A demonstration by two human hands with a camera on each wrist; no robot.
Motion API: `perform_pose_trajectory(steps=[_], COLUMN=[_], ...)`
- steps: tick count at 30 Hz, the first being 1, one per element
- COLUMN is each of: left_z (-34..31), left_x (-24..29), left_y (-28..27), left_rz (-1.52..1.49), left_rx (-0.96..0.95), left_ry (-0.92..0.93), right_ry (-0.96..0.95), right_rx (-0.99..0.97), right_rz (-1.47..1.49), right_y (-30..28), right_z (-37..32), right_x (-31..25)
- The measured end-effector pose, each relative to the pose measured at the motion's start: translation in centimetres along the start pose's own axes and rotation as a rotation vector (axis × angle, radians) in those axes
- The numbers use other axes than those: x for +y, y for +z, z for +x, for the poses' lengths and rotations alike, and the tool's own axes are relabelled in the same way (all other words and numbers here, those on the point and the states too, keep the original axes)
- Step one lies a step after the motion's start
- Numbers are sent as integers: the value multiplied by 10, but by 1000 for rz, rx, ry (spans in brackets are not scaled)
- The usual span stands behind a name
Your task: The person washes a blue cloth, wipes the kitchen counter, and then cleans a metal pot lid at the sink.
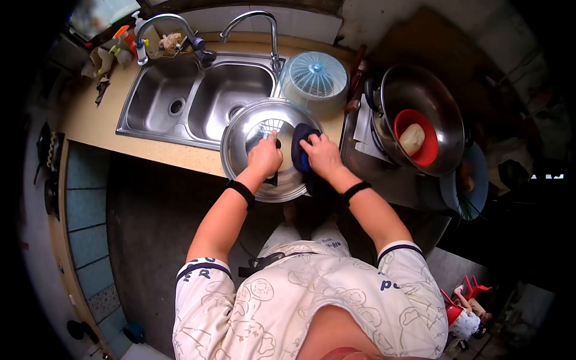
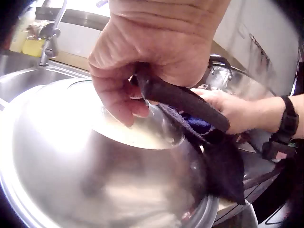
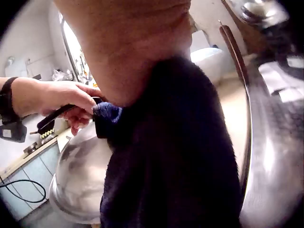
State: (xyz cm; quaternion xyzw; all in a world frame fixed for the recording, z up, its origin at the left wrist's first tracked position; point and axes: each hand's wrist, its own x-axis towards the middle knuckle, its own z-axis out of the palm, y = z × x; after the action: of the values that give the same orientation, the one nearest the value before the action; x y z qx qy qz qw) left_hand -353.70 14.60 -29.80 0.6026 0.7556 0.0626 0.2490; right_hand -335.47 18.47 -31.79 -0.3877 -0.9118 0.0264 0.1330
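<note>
A large round metal pot lid (image 1: 236, 147) with a glass middle is held over the counter's front edge, beside the sink. My left hand (image 1: 266, 157) grips its black handle (image 2: 185, 100), fingers curled around it in the left wrist view. On the lid's right side, my right hand (image 1: 322, 157) holds a dark blue cloth (image 1: 302, 141) close by the handle. The cloth (image 3: 171, 152) hangs down in thick folds in the right wrist view and hides most of the right fingers.
Behind the lid are a double sink (image 1: 161, 96) and two taps. A blue mesh cover (image 1: 315, 75) stands at the back. To the right, a wok (image 1: 441, 96) holds a red bowl (image 1: 429, 147) with a pale lump (image 1: 412, 139) in it. A basin (image 1: 477, 180) stands farther right.
</note>
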Motion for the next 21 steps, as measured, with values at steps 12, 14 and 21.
perform_pose_trajectory(steps=[12,14,21], left_z=[-3,-4,-4], left_x=[-1,-3,-1], left_y=[5,6,5], left_rz=[-134,-141,-152], left_rx=[58,65,59], left_ry=[-27,-20,-20], right_ry=[-374,-375,-403], right_rx=[-95,-97,-94], right_rz=[10,-40,-93], right_y=[-7,-8,-15], right_z=[-10,4,29], right_x=[-11,4,24])
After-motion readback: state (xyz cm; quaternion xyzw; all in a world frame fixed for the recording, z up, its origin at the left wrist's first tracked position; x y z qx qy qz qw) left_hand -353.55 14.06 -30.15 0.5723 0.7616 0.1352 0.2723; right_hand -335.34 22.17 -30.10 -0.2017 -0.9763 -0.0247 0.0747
